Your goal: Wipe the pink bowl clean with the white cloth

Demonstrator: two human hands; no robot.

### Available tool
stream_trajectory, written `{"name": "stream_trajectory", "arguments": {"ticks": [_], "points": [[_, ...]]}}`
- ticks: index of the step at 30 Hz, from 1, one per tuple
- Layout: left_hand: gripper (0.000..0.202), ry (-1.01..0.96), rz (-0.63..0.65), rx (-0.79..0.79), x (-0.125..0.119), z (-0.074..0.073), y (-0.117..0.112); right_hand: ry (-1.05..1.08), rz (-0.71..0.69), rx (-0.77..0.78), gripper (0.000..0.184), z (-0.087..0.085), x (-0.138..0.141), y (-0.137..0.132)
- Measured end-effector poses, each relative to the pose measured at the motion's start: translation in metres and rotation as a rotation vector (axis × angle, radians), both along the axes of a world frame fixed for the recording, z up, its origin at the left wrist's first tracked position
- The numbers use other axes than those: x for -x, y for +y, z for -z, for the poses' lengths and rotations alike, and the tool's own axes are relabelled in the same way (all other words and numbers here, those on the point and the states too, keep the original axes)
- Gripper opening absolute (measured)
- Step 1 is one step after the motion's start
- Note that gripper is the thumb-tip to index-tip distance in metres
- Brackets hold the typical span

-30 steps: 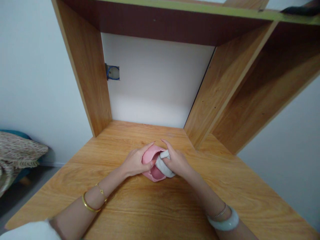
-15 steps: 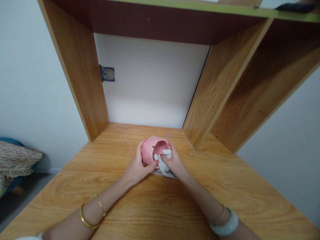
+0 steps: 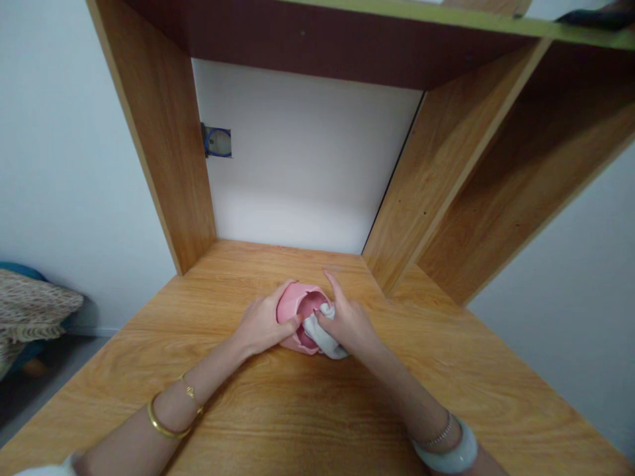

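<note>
A pink hollow bowl-like pot with a jagged rim is tipped so that its opening faces me, low over the wooden desk. My left hand grips its left side, the thumb lying at the rim. At the opening's right edge, my right hand pinches a light grey cloth between thumb and fingers, with the index finger stretched out. Part of the cloth lies inside the opening and part hangs over the rim. The pot's underside is hidden.
The wooden desk spreads around my hands. Upright wooden panels and a shelf above frame a white back panel. An uncovered socket box is set into it. A fringed patterned cover lies over blue furniture at left.
The pot has moved slightly left and lower. My right index finger has lifted off it, and the cloth is now bunched up at the opening's right side.
</note>
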State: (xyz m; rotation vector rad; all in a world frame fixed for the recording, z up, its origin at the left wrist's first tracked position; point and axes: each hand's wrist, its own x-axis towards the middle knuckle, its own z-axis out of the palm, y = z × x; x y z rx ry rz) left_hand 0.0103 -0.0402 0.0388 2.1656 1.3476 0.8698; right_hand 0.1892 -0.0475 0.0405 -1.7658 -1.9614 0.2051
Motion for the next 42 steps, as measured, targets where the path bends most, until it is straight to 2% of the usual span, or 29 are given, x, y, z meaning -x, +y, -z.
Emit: {"name": "stream_trajectory", "arguments": {"ticks": [4,7,10,12,14,17,22,26,28,30,34,37,39,42], "points": [[0.063,-0.006,-0.030,-0.008,-0.001,0.004,0.002,0.216,-0.030,0.081,0.076,0.014,-0.001,0.008],[0.062,-0.024,-0.074,-0.019,-0.003,0.007,0.002,0.450,-0.129,0.180,0.094,0.025,-0.001,0.011],[0.061,-0.056,-0.107,-0.034,-0.005,0.008,0.002,0.602,-0.202,0.291,0.107,0.027,0.000,0.011],[0.062,-0.046,-0.108,-0.028,-0.006,0.007,0.001,0.615,-0.174,0.309,0.105,0.024,0.000,0.011],[0.064,-0.003,-0.106,-0.012,-0.007,0.003,0.000,0.538,-0.103,0.265,0.096,0.017,-0.002,0.011],[0.065,0.057,-0.098,0.016,-0.008,-0.002,-0.002,0.345,-0.004,0.093,0.085,0.004,-0.005,0.009],[0.066,0.059,0.049,0.000,-0.003,-0.009,-0.002,0.028,-0.087,-0.059,0.078,-0.008,-0.004,0.003],[0.068,0.086,0.173,-0.025,0.001,-0.010,0.000,-0.113,-0.092,-0.064,0.078,-0.008,-0.003,0.004],[0.067,0.097,0.171,-0.042,0.003,-0.010,0.001,-0.051,-0.129,-0.036,0.076,-0.006,-0.005,0.005],[0.067,0.069,0.118,-0.042,0.004,-0.008,0.002,0.073,-0.140,-0.030,0.073,-0.001,-0.008,0.007],[0.078,-0.075,0.020,0.021,0.001,0.002,0.004,0.356,-0.014,-0.091,0.065,0.014,-0.012,0.016],[0.090,-0.238,0.082,0.021,-0.007,0.010,0.002,0.590,0.020,-0.100,0.062,0.026,-0.010,0.023],[0.087,-0.345,0.137,0.013,-0.011,0.012,0.000,0.705,-0.010,-0.067,0.061,0.031,-0.007,0.025],[0.080,-0.333,0.104,0.011,-0.012,0.007,-0.003,0.697,-0.025,-0.026,0.065,0.030,-0.004,0.024]]}}
